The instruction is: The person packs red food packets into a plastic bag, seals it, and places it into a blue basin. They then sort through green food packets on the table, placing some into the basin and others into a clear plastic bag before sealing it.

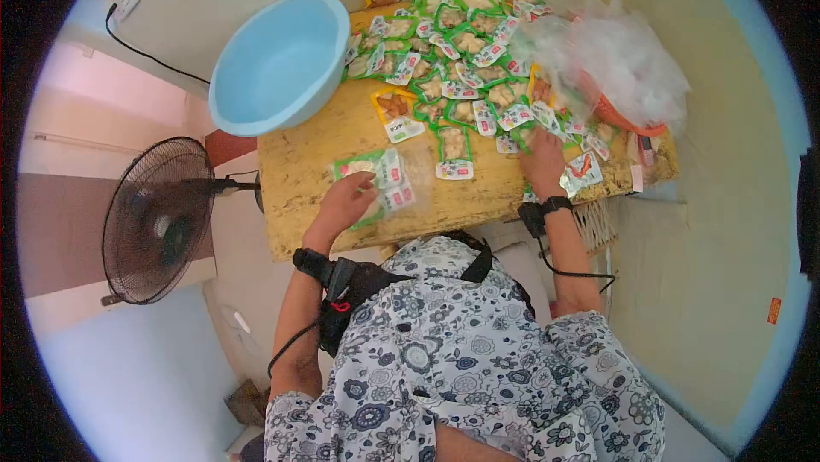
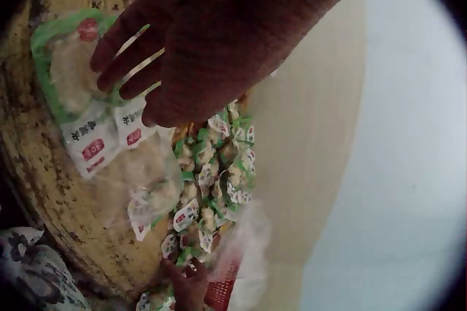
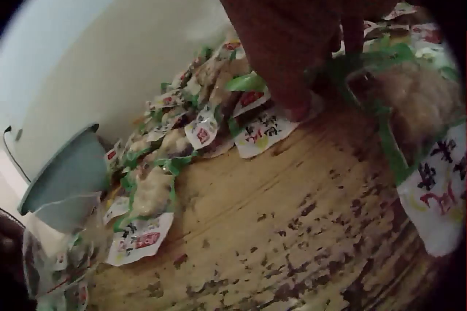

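Observation:
My left hand (image 1: pixel 348 201) lies over a clear plastic bag (image 1: pixel 418 173) near the table's front edge. Inside the bag are green-and-white food packets (image 2: pixel 91 132) with pale contents, side by side. The left wrist view shows slightly spread, nearly straight fingers (image 2: pixel 120 41) over the upper packet. My right hand (image 1: pixel 542 163) reaches down into the near right side of a packet pile (image 1: pixel 465 39). In the right wrist view, one fingertip touches the white label of a packet (image 3: pixel 263 132). The other fingertips are hidden, so I cannot tell whether they grip it.
A light blue basin (image 1: pixel 282 61) stands at the table's back left. Heaped clear bags (image 1: pixel 632 61) cover a red basket (image 1: pixel 611 108) at the right. One orange packet (image 1: pixel 397 114) lies left of the pile. Beyond the table (image 1: pixel 299 172), a black fan (image 1: pixel 162 219) stands left.

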Demonstrator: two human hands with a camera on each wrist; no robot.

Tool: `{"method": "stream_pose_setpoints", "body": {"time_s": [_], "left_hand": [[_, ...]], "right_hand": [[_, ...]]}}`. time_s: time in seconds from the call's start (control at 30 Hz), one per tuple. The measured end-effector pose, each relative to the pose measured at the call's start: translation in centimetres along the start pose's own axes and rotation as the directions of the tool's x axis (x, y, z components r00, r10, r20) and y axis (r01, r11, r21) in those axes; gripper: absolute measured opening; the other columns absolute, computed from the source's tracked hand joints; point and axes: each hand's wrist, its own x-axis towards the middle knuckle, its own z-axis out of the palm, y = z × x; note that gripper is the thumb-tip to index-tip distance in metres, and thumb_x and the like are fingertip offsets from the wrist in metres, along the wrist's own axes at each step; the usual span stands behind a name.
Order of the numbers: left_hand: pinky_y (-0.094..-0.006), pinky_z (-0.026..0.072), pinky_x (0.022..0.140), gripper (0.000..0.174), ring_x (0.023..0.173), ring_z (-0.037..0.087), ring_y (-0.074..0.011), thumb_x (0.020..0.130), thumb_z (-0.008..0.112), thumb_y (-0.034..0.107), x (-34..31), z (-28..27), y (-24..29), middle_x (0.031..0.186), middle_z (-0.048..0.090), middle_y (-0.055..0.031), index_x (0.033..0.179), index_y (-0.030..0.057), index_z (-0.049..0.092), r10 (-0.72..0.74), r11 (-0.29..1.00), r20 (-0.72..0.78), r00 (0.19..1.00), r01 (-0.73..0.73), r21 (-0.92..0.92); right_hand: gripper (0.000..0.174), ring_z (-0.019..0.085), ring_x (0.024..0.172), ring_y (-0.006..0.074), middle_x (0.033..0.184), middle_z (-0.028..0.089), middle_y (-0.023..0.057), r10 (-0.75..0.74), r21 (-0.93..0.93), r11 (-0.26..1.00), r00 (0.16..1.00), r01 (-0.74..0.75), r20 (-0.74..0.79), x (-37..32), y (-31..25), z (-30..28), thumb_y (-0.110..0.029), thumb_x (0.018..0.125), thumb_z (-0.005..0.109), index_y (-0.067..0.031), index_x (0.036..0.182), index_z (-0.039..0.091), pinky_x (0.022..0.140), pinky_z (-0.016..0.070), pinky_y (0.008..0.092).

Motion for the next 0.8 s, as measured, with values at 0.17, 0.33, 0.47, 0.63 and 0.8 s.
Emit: {"method": "stream_pose_setpoints", "body": {"time_s": [0.17, 0.33, 0.47, 0.63, 0.8], "left_hand": [[-0.0355, 0.0534, 0.080, 0.040, 0.090, 0.067, -0.0241, 0.090, 0.065, 0.023, -0.3, -0.5, 0.7, 0.102, 0.069, -0.0144, 0.122, -0.0005, 0.060, -0.011, 1.000, -0.009, 1.000, 0.011, -0.001], [-0.0338, 0.0529, 0.080, 0.044, 0.088, 0.066, -0.0215, 0.087, 0.069, 0.025, -0.2, -1.3, 5.2, 0.100, 0.069, -0.0119, 0.122, 0.0015, 0.060, 0.119, 0.986, -0.148, 0.982, -0.134, -0.098], [-0.0306, 0.0525, 0.075, 0.045, 0.085, 0.065, -0.0166, 0.084, 0.073, 0.028, 0.8, -0.9, 10.4, 0.095, 0.068, -0.0082, 0.119, 0.0028, 0.062, 0.251, 0.914, -0.182, 0.951, -0.295, -0.279], [-0.0242, 0.0515, 0.062, 0.035, 0.077, 0.062, -0.0104, 0.086, 0.073, 0.026, 1.9, -1.4, 11.8, 0.091, 0.066, -0.0057, 0.113, 0.0037, 0.066, 0.156, 0.901, 0.193, 0.969, -0.059, -0.429], [-0.0257, 0.0543, 0.063, 0.027, 0.075, 0.062, -0.0085, 0.089, 0.070, 0.022, 2.2, 0.3, 9.1, 0.090, 0.066, -0.0042, 0.109, 0.0044, 0.068, -0.054, 0.697, 0.072, 0.996, 0.090, -0.712]], "right_hand": [[0.040, 0.060, 0.100, 0.0293, 0.102, 0.065, 0.0149, -0.074, 0.200, 0.974, 0.986, 0.103, -0.146, -1.2, -2.2, -3.3, -0.018, 0.081, 0.072, -0.0036, 0.117, 0.061, 0.083, 0.0498, 0.0383], [0.036, 0.063, 0.089, 0.0191, 0.094, 0.065, 0.0066, -0.124, 0.756, 0.653, 0.992, 0.053, 0.037, -1.2, -7.3, -9.1, -0.022, 0.083, 0.073, -0.0057, 0.113, 0.062, 0.077, 0.0504, 0.0356], [0.037, 0.060, 0.083, 0.0117, 0.096, 0.065, 0.0034, -0.369, 0.849, 0.519, 0.868, -0.103, 0.331, -0.3, -9.5, -10.2, -0.024, 0.082, 0.075, -0.0053, 0.111, 0.061, 0.075, 0.0494, 0.0301], [0.040, 0.062, 0.089, 0.0120, 0.101, 0.065, 0.0026, -0.521, 0.874, 0.429, 0.729, -0.227, 0.445, -0.8, -12.8, -12.0, -0.026, 0.081, 0.077, -0.0035, 0.110, 0.060, 0.078, 0.0507, 0.0283], [0.058, 0.061, 0.100, 0.0152, 0.107, 0.066, 0.0040, -0.353, 0.887, 0.360, 0.837, -0.290, 0.417, -0.9, -12.6, -10.5, -0.028, 0.082, 0.075, -0.0037, 0.129, 0.052, 0.088, 0.0483, 0.0281]]}}
